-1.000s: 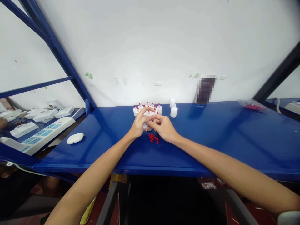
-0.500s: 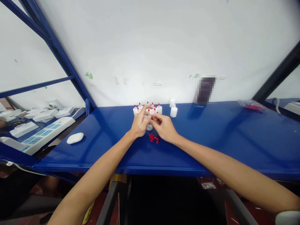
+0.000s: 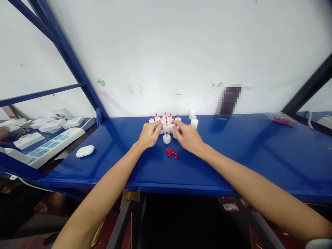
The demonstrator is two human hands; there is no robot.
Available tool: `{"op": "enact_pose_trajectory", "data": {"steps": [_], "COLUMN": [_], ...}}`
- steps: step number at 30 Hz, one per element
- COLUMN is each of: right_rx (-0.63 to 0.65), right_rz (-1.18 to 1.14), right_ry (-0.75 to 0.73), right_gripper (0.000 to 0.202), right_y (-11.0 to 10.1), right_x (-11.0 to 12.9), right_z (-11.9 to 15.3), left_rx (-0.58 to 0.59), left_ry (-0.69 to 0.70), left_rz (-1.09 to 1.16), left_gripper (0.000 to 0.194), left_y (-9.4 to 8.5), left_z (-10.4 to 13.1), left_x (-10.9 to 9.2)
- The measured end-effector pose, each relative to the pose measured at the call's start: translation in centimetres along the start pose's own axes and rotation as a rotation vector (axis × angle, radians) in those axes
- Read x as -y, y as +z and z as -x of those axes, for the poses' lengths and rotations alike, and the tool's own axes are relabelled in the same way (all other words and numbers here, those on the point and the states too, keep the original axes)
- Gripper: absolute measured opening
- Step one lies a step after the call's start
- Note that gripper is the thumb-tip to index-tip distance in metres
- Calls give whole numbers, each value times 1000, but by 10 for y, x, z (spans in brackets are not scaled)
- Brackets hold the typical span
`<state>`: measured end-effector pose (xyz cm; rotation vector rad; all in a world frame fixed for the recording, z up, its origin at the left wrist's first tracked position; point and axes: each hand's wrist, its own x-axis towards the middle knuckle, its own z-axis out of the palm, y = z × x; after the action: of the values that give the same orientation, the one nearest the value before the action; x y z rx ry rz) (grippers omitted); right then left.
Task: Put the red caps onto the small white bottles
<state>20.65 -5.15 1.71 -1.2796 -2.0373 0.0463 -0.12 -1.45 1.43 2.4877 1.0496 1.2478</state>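
Observation:
Several small white bottles with red tips [image 3: 166,126] stand upright in a close cluster near the wall. Nearest me is one short white bottle with a red tip [image 3: 166,139], between my hands and touched by neither. My left hand [image 3: 149,135] is at the cluster's left side, thumb and fingers apart, some fingers hidden behind the hand. On the right side, my right hand [image 3: 188,137] has its fingers spread beside the bottles; whether they touch one I cannot tell. A small pile of loose red caps [image 3: 171,153] lies in front.
Two white bottles without red tips [image 3: 194,122] stand right of the cluster. A white oval case [image 3: 85,151] lies on the blue table [image 3: 233,155] at left. A plastic bag with red pieces [image 3: 281,119] lies far right. Beyond the left frame are a power strip [image 3: 55,143] and white boxes.
My hands were together over the front bottle; they have moved apart to either side of the cluster. The front bottle now shows its red tip. The view has shifted slightly.

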Motion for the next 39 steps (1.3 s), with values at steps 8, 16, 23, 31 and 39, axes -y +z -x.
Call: {"op": "enact_pose_trajectory", "data": {"steps": [8, 16, 23, 31, 39], "right_rx": [-52, -62, -276, -128, -18], "right_rz": [315, 129, -293, -324, -84], "right_ry": [217, 137, -372, -405, -472], "right_gripper": [40, 48, 39, 39, 30], "right_y": [-20, -13, -4, 9, 0], "right_x": [-65, -64, 22, 21, 25], "right_z": [-8, -9, 9, 12, 12], "left_rx": [-44, -113, -39, -29, 6], "left_ry": [-39, -182, -177, -167, -167], "left_rz": [219, 589, 851, 809, 694], "left_gripper": [48, 49, 49, 57, 56], "left_y": [4, 5, 20, 22, 20], "left_z": [4, 1, 1, 1, 1], "left_x": [-2, -9, -36, -38, -37]}}
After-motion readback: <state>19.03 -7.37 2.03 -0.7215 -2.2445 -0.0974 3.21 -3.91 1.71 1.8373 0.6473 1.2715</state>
